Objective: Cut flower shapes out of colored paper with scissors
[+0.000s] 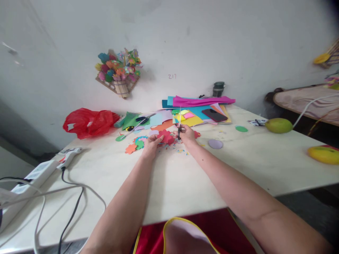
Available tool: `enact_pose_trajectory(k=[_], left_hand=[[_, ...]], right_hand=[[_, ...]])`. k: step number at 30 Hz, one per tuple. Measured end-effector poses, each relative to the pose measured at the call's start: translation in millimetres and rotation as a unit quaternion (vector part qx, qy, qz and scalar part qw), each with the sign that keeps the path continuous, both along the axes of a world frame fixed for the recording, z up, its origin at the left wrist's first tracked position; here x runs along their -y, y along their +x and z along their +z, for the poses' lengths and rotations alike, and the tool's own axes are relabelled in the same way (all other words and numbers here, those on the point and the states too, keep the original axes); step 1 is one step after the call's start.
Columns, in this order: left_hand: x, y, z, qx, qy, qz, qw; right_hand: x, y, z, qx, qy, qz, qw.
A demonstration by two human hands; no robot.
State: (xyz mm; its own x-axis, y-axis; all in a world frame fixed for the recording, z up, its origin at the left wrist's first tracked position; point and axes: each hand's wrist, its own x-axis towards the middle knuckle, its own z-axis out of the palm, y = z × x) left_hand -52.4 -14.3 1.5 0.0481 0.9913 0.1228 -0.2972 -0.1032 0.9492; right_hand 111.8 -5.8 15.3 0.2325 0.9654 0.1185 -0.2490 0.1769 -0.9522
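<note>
My left hand point(153, 144) pinches the left edge of a red flower-shaped paper point(167, 137) over the middle of the table. To its right my right hand point(186, 134) is closed around the dark handles of scissors point(180, 121), whose blades point up and away from me. More red paper shows just beyond the right hand. Small colored scraps point(181, 151) lie beneath and between the hands. Beside the left hand are an orange flower cutout point(130, 148) and a green one point(139, 144).
Colored sheets and a phone point(214, 115) lie at the back, with a red plastic bag point(88, 123) to their left. A power strip point(39, 174) and cables occupy the left side. A green fruit point(279, 125) and a yellow one point(323, 155) are at right.
</note>
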Motion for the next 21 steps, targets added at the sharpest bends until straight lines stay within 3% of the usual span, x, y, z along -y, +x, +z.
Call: enact_pose_trajectory(k=[6,13,21], left_hand=[[3.7,1.2,2.1,-0.008,-0.025,-0.015,1.000],[6.0,1.7,3.4,-0.007,-0.030,-0.046,0.998],[0.8,-0.1,-0.9,0.032,-0.015,-0.002,0.999]], right_hand=[[-0.2,-1.9,-2.2,0.036,-0.001,0.062,0.997],[1.3,-4.5,-3.7,0.055,0.013,0.052,0.997],[15.2,-13.9,5.4,0.049,-0.025,0.121,0.991]])
